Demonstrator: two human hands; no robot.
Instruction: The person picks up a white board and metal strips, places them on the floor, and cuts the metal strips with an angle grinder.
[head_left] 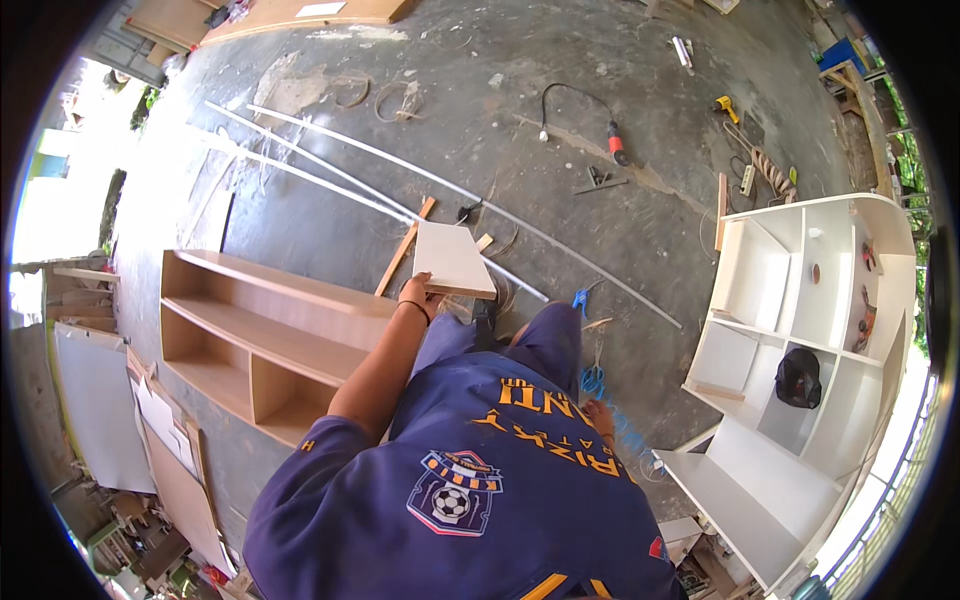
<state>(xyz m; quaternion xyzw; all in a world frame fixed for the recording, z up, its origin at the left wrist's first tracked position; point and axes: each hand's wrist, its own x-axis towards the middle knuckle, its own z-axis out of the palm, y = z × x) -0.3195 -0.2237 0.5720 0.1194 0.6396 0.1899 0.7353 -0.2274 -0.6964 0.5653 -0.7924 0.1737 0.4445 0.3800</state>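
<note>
My left hand (416, 296) grips the near left corner of a small white board (452, 256), thumb on top. The board is held out in front of my legs, and its near edge is brown. My right hand (600, 416) shows only in part, low beside my right leg. My shirt covers some of it, and its fingers are too unclear to read. Close to it is a blue looped object (593, 381). A blue-handled tool (581, 298) lies farther ahead on the floor.
A wood-coloured shelf unit (270, 310) lies at left; a white cabinet (800, 270) with a black bag (798, 378) stands at right. Long metal bars (560, 248) cross the concrete floor. Beyond them lie a red-and-black power tool (616, 145) and a yellow tool (727, 108).
</note>
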